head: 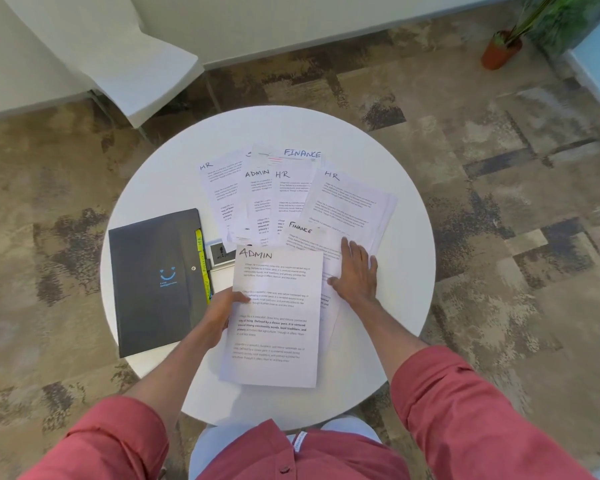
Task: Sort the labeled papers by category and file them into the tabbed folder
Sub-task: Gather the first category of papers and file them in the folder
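My left hand [220,315] grips the left edge of a sheet headed ADMIN [274,327], held just above the round white table [153,188]. Flat and with fingers spread, my right hand [355,271] presses on a sheet headed FINANCE [312,239]. Beyond lie fanned papers: an HR sheet [219,188] at the left, another ADMIN sheet [260,195], a middle HR sheet [290,195], an HR sheet [349,206] at the right and a far FINANCE sheet [300,154]. The dark grey tabbed folder [153,282] lies closed at the left, yellow tabs [203,268] along its right edge.
A small grey-and-white socket box [219,252] sits between the folder and the papers. A white chair [136,77] stands beyond the table at the left. A potted plant [503,46] is on the patterned carpet at the far right.
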The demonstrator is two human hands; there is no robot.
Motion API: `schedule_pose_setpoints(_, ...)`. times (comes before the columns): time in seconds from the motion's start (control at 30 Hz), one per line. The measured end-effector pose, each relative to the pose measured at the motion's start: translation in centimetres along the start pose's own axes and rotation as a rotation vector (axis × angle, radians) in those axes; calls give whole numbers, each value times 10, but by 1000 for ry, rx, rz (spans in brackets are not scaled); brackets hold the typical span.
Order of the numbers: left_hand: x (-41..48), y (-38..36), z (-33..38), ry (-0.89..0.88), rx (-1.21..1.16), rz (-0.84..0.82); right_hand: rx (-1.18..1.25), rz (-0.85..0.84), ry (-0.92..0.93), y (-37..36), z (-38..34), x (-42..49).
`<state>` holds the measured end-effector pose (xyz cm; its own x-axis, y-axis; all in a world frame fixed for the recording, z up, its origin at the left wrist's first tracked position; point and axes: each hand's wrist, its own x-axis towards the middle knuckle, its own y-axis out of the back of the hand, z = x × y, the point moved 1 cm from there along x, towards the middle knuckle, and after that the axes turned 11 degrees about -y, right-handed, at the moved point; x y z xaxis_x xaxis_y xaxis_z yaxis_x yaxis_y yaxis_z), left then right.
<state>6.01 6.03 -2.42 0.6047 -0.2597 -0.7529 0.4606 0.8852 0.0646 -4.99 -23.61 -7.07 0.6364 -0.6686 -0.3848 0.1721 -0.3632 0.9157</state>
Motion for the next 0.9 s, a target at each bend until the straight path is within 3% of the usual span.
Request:
schedule_pose_setpoints(0.2,-3,-3,0,-3,20,9,93,100,55,-5,-3,-11)
schedule_pose_setpoints(0.4,-9,-1,-3,-12,17,27,398,154,-32,-3,-1,-27)
schedule_pose_setpoints(0.53,-12,-3,-10,-5,13,44,381,209,-68,1,10,-30)
schedule_pose_setpoints(0.9,-16,-4,-17,-35,-12,139,674,-23,-61,-6,21,-38)
